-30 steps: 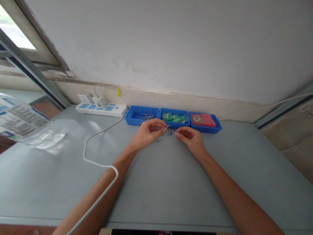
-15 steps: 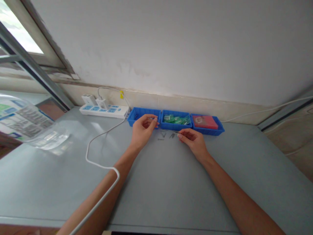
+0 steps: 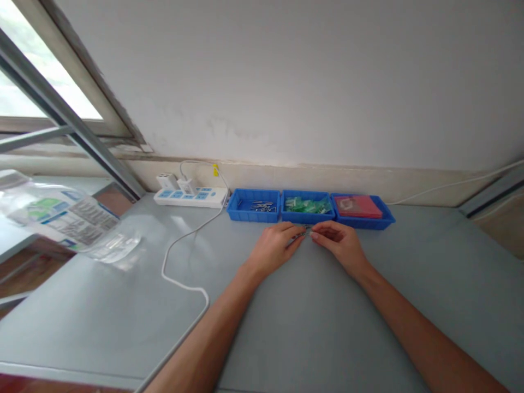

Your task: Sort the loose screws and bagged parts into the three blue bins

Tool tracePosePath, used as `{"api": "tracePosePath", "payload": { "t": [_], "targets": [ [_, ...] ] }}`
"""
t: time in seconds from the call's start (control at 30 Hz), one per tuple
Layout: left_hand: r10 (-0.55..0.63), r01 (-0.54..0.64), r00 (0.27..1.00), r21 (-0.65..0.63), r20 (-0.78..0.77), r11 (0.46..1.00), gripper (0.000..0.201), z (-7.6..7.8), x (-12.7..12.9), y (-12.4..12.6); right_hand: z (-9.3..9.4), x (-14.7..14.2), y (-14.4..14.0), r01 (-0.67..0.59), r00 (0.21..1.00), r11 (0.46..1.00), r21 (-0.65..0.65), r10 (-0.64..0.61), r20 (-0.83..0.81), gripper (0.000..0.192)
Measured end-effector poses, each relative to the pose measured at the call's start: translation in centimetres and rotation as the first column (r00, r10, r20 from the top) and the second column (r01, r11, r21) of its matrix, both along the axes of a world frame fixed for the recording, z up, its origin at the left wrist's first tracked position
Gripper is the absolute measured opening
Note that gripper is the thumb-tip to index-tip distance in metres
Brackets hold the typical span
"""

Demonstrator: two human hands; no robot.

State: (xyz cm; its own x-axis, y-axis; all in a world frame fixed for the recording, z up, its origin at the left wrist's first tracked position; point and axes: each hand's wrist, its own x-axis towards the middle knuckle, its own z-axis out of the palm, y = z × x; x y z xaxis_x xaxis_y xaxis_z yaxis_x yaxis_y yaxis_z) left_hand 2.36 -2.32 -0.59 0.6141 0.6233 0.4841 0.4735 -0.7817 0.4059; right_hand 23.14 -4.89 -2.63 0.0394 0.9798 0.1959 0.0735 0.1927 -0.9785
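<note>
My left hand (image 3: 272, 248) and my right hand (image 3: 341, 244) come together on the table just in front of the blue bins. Between their fingertips are several small silver screws (image 3: 307, 230), partly covered by the fingers. Both hands are pinched closed on them; how many each one holds is hidden. More thin metal screws (image 3: 264, 207) lie in the left blue bin (image 3: 241, 214). Behind my fingers, the middle blue bin (image 3: 305, 217) contains green plastic pieces (image 3: 308, 205).
In the right blue bin (image 3: 380, 222) lies a red flat packet (image 3: 359, 206). A white power strip (image 3: 204, 199) with plugs stands by the wall, its white cable (image 3: 166, 262) running across the table beside my left forearm. A clear plastic bottle (image 3: 118, 245) is at left.
My left hand has left the left bin and moved right and nearer, meeting my right hand. Loose screws on the table are now gathered at the fingertips. The view has shifted left.
</note>
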Motion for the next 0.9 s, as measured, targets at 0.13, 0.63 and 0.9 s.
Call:
{"api": "tracePosePath", "payload": {
  "t": [0.13, 0.63, 0.9],
  "targets": [
    [-0.006, 0.006, 1.0, 0.002, -0.005, 1.0, 0.021, 0.2, -0.1, 0.1, 0.0, 0.0, -0.1, -0.004, 1.0, 1.0, 0.022, 0.003, 0.03, 0.033],
    [0.315, -0.322, 0.944, 0.063, 0.101, 0.945, 0.02, 0.2, -1.6, 1.2, -0.5, -0.5, -0.2, -0.023, 1.0, 0.999, 0.03, 0.023, 0.018, 0.036],
    [0.548, -0.543, 0.784, -0.105, 0.292, 0.833, 0.023, 0.2, -3.5, 3.2, -0.8, -0.4, -0.1, 0.106, 0.9, 0.97, 0.22, -0.188, 0.393, 0.017]
  ]
}}
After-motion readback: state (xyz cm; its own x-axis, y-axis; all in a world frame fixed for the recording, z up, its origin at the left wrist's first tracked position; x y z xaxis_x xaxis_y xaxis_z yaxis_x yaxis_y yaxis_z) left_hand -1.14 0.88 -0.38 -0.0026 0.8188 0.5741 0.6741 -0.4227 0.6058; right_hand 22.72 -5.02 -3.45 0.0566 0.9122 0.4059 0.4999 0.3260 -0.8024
